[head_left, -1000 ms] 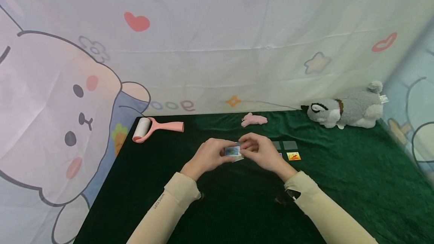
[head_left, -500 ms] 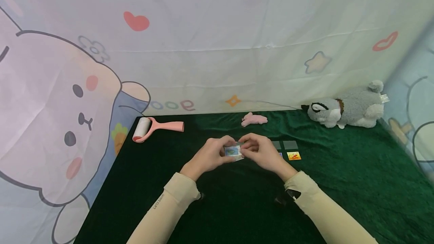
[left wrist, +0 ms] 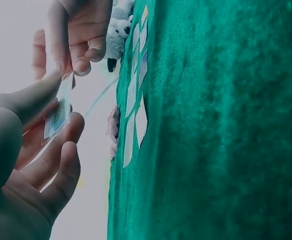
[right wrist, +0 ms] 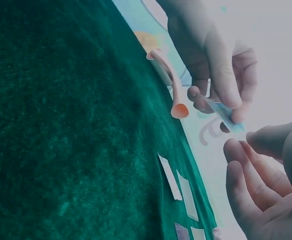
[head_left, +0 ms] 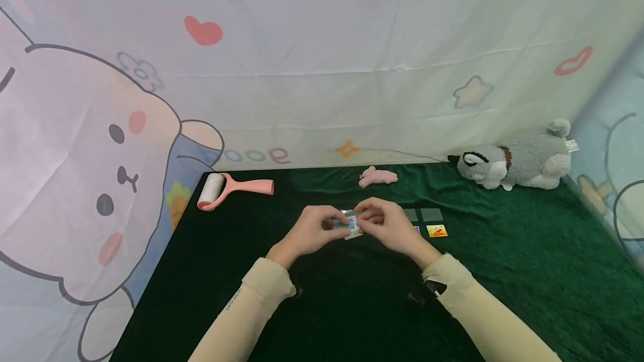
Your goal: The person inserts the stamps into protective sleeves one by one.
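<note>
A small blue picture card [left wrist: 59, 117] is up in the air between my two hands, overlapped by a clear card sleeve [right wrist: 237, 131]. My left hand [head_left: 311, 232] pinches the card between thumb and fingers, covering part of the picture. At the other end, thumb and fingers of my right hand [head_left: 386, 227] pinch the sleeve's edge. Both thin pieces lie almost edge-on in the wrist views. Beyond the right hand, a yellow picture card [head_left: 437, 230] lies on the green cloth [head_left: 503, 261], below a translucent rectangle [head_left: 431, 215].
Two rows of flat pieces, including a pale one [left wrist: 141, 120], lie on the cloth. A pink-handled lint roller [head_left: 251, 186] is at the back left. A pink plush [head_left: 378, 177] and a grey plush animal [head_left: 528, 160] lie along the printed backdrop [head_left: 322, 99].
My left fingers have shifted over the picture, hiding more of it, and more clear film shows above it. My right hand stays nearly still.
</note>
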`<state>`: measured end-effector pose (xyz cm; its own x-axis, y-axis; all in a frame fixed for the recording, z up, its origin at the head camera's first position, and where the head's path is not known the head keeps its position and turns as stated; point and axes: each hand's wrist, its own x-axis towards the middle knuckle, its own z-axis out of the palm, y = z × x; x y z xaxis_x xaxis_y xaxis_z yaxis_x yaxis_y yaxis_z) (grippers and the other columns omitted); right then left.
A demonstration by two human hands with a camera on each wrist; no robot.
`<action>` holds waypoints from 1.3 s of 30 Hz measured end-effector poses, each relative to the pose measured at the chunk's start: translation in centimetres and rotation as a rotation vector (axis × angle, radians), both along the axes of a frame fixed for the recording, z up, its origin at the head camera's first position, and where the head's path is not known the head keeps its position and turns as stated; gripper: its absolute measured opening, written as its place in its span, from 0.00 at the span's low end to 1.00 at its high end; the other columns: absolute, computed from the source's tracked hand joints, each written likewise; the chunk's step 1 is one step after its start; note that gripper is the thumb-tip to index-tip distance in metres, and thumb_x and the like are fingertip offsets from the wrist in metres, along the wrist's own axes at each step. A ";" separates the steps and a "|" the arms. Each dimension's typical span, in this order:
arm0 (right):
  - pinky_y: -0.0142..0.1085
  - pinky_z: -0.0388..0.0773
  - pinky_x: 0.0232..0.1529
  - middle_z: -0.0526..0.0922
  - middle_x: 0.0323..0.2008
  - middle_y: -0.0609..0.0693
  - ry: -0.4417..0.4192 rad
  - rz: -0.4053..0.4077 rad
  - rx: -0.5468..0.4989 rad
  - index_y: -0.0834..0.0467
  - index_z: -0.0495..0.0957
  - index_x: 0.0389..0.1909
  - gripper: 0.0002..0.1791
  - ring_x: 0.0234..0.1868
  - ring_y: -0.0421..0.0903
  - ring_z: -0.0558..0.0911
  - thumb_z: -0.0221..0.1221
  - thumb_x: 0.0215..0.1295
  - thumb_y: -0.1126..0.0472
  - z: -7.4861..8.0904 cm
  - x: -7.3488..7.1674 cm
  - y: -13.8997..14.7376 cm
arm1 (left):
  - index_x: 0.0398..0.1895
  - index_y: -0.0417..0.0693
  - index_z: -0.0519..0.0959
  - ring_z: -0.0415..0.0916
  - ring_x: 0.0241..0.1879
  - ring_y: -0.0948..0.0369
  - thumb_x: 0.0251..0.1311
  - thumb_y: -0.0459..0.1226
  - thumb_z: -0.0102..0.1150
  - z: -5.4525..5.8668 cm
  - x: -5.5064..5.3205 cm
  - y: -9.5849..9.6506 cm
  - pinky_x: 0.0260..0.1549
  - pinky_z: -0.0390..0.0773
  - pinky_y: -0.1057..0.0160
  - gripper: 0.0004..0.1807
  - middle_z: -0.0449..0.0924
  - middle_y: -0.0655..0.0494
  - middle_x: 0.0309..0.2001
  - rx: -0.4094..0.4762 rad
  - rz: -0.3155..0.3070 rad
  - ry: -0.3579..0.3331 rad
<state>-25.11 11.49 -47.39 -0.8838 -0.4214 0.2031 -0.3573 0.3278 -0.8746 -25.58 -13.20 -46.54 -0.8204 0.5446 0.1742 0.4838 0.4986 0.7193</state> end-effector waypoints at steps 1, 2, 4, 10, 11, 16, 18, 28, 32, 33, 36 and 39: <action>0.38 0.87 0.44 0.89 0.44 0.52 -0.005 -0.001 0.000 0.58 0.80 0.56 0.13 0.42 0.45 0.89 0.64 0.73 0.66 0.0 0.0 0.0 | 0.47 0.54 0.88 0.80 0.42 0.63 0.68 0.39 0.71 -0.1 0.0 -0.1 0.43 0.84 0.61 0.07 0.86 0.62 0.48 0.015 0.005 -0.006; 0.38 0.86 0.45 0.88 0.44 0.53 -0.007 0.001 0.001 0.58 0.80 0.56 0.13 0.42 0.45 0.89 0.63 0.74 0.65 0.0 -0.1 0.0 | 0.47 0.54 0.88 0.80 0.43 0.63 0.69 0.39 0.70 -0.2 0.0 -0.2 0.45 0.84 0.59 0.07 0.86 0.62 0.48 0.030 0.011 -0.014; 0.38 0.86 0.45 0.88 0.45 0.53 -0.011 -0.001 0.003 0.60 0.80 0.57 0.14 0.42 0.46 0.89 0.63 0.74 0.65 -0.1 -0.1 0.0 | 0.47 0.55 0.89 0.80 0.45 0.63 0.70 0.38 0.68 -0.3 -0.1 -0.5 0.48 0.83 0.58 0.06 0.87 0.64 0.47 0.048 0.033 -0.033; 0.39 0.86 0.44 0.88 0.45 0.53 -0.027 -0.012 0.014 0.60 0.80 0.58 0.14 0.42 0.46 0.88 0.63 0.75 0.63 -0.1 -0.1 0.2 | 0.47 0.57 0.88 0.81 0.44 0.62 0.70 0.37 0.68 -0.9 -0.2 -1.3 0.47 0.82 0.56 0.07 0.87 0.65 0.45 0.084 0.115 -0.078; 0.38 0.86 0.43 0.88 0.45 0.53 -0.030 -0.012 0.014 0.60 0.80 0.58 0.14 0.42 0.46 0.88 0.63 0.75 0.63 -0.1 -0.1 0.2 | 0.49 0.56 0.87 0.82 0.44 0.62 0.70 0.37 0.68 -1.0 -0.2 -1.4 0.47 0.82 0.56 0.08 0.87 0.64 0.45 0.098 0.122 -0.088; 0.38 0.85 0.42 0.89 0.45 0.54 -0.045 -0.010 0.006 0.61 0.79 0.58 0.15 0.40 0.48 0.89 0.63 0.75 0.62 0.0 -0.1 0.4 | 0.61 0.47 0.80 0.83 0.40 0.59 0.70 0.34 0.67 -1.3 -0.3 -1.6 0.43 0.82 0.55 0.18 0.89 0.59 0.44 0.155 0.166 -0.147; 0.38 0.85 0.42 0.89 0.45 0.56 -0.049 -0.013 0.004 0.60 0.80 0.58 0.14 0.40 0.48 0.89 0.63 0.75 0.62 0.1 -0.1 0.5 | 0.60 0.48 0.82 0.83 0.39 0.58 0.71 0.34 0.67 -1.4 -0.4 -1.7 0.41 0.81 0.55 0.17 0.89 0.59 0.43 0.156 0.186 -0.151; 0.36 0.85 0.43 0.88 0.45 0.59 -0.048 -0.022 0.005 0.59 0.80 0.57 0.14 0.39 0.46 0.88 0.64 0.75 0.62 -0.2 -0.3 1.3 | 0.44 0.54 0.88 0.81 0.36 0.56 0.70 0.37 0.68 -2.0 -0.7 -2.3 0.39 0.81 0.57 0.04 0.87 0.58 0.43 0.166 0.322 -0.188; 0.36 0.86 0.43 0.89 0.45 0.55 -0.042 -0.028 0.010 0.62 0.79 0.58 0.15 0.40 0.46 0.88 0.64 0.75 0.62 -0.4 -0.4 1.6 | 0.43 0.56 0.89 0.81 0.36 0.55 0.69 0.37 0.69 -2.1 -1.0 -2.4 0.39 0.81 0.57 0.04 0.85 0.57 0.45 0.177 0.339 -0.196; 0.36 0.86 0.43 0.89 0.44 0.54 -0.039 -0.029 0.010 0.63 0.79 0.58 0.16 0.40 0.46 0.88 0.64 0.75 0.62 -0.4 -0.4 1.7 | 0.43 0.55 0.89 0.81 0.36 0.55 0.69 0.37 0.69 -2.1 -1.0 -2.4 0.39 0.81 0.57 0.04 0.85 0.57 0.44 0.181 0.338 -0.196; 0.37 0.86 0.43 0.89 0.44 0.54 -0.033 -0.030 0.010 0.63 0.79 0.59 0.16 0.40 0.46 0.89 0.63 0.75 0.62 -0.4 -0.4 2.0 | 0.42 0.54 0.89 0.81 0.37 0.54 0.69 0.37 0.69 -2.1 -1.1 -2.5 0.40 0.81 0.56 0.03 0.86 0.56 0.42 0.186 0.334 -0.195; 0.37 0.86 0.43 0.89 0.45 0.54 -0.037 -0.030 0.007 0.63 0.78 0.59 0.16 0.40 0.46 0.89 0.63 0.75 0.62 -0.4 -0.4 2.1 | 0.42 0.53 0.89 0.80 0.38 0.55 0.69 0.37 0.69 -2.0 -1.2 -2.5 0.41 0.81 0.57 0.03 0.86 0.56 0.42 0.181 0.343 -0.193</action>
